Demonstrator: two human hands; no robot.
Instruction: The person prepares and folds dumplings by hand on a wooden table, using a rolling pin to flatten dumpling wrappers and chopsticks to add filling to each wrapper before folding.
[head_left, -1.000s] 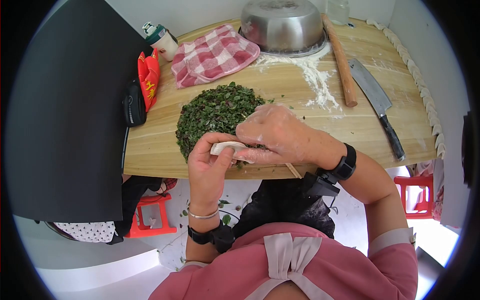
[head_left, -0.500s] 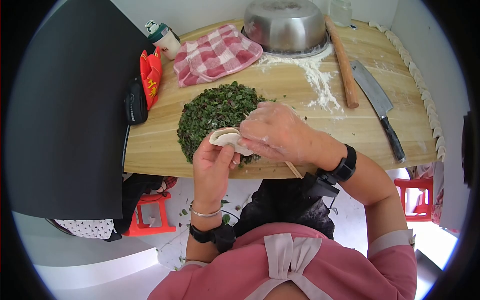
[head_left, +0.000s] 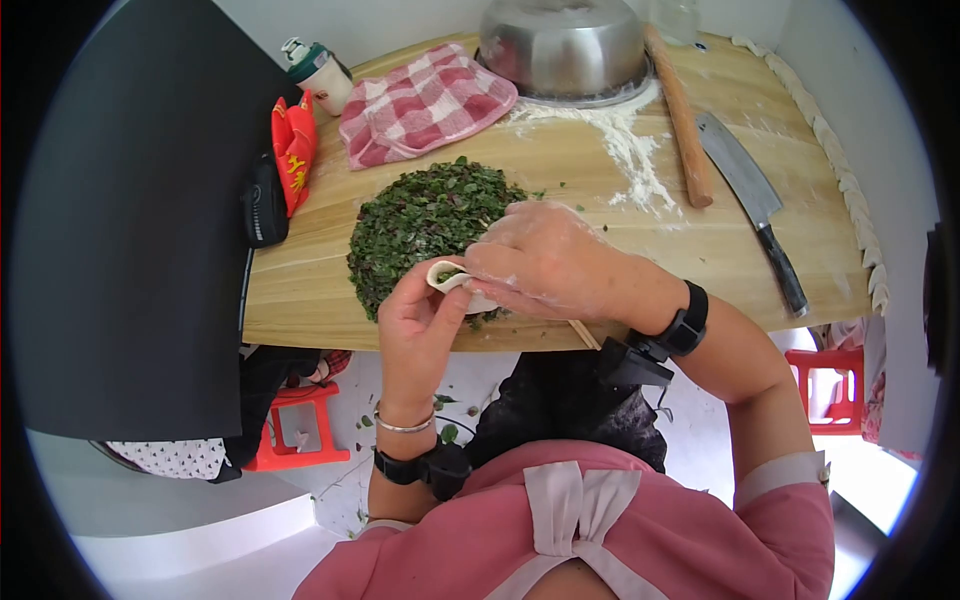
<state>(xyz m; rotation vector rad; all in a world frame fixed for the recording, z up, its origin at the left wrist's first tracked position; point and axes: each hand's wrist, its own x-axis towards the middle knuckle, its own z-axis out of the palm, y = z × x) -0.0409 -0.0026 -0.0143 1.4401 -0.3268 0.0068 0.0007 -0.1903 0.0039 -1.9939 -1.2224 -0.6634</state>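
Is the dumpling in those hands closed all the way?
No, partly open: the dumpling gapes at its left end, showing green filling inside. The right hand hides the other end, so I can't tell there.

Your left hand (head_left: 417, 322) pinches a folded dough wrapper (head_left: 453, 282), left end gaping, green filling visible. Your right hand (head_left: 550, 260) has its fingers on the other end. Both hands above the tabletop (head_left: 310, 290) by its near edge, chopped greens (head_left: 422, 215) just beyond. Far edge: metal basin (head_left: 562, 45), checked cloth (head_left: 430, 105). Toward right edge: rolling pin (head_left: 680, 122), cleaver (head_left: 742, 170); dumplings (head_left: 850, 187) lined along it.
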